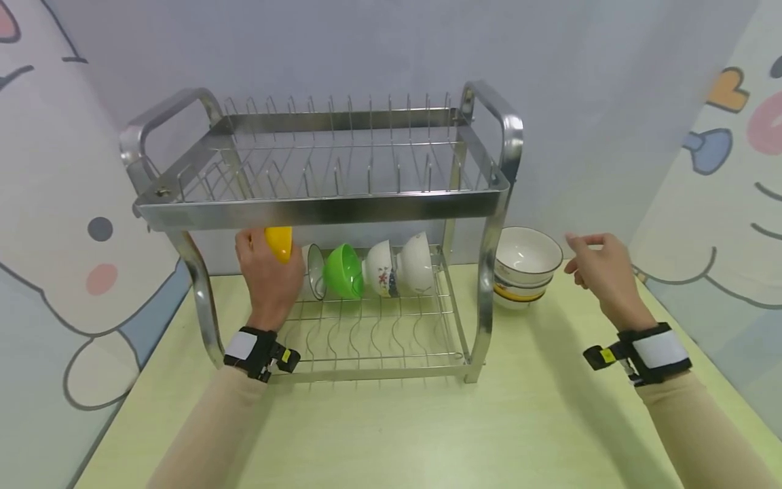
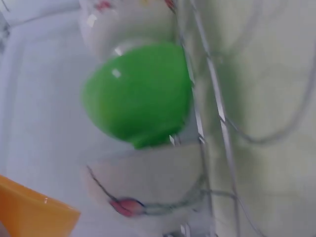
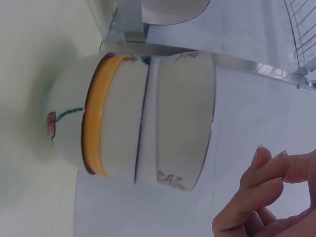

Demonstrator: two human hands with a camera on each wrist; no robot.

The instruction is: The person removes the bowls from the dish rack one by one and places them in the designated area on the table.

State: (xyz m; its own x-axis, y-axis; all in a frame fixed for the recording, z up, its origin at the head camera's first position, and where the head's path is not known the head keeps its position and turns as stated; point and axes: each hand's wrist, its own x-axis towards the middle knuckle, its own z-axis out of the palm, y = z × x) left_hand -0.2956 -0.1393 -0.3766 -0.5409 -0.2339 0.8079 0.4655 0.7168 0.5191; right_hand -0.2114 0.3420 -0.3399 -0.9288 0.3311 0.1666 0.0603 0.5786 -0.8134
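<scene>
My left hand [image 1: 269, 275] is inside the lower tier of a metal dish rack [image 1: 324, 209], gripping a yellow bowl [image 1: 279, 243]. In the left wrist view the edge of that yellow bowl [image 2: 37, 212] shows at lower left. To its right in the head view stand a white bowl with a dark rim [image 1: 311, 272], a green bowl [image 1: 344, 273], a flowered white bowl [image 1: 381, 269] and a plain-looking white bowl [image 1: 417, 265], tipped on their sides. Loosely curled and holding nothing, my right hand [image 1: 605, 275] hovers just right of a stack of bowls [image 1: 527, 257], apart from it.
The stack rests on the pale table [image 1: 379, 435] by the rack's right leg [image 1: 482, 305]; a yellow bowl's rim [image 3: 98, 116] shows within it. Upright wires line the rack's upper tier [image 1: 342, 146]. Behind stands a pale backdrop [image 1: 599, 122].
</scene>
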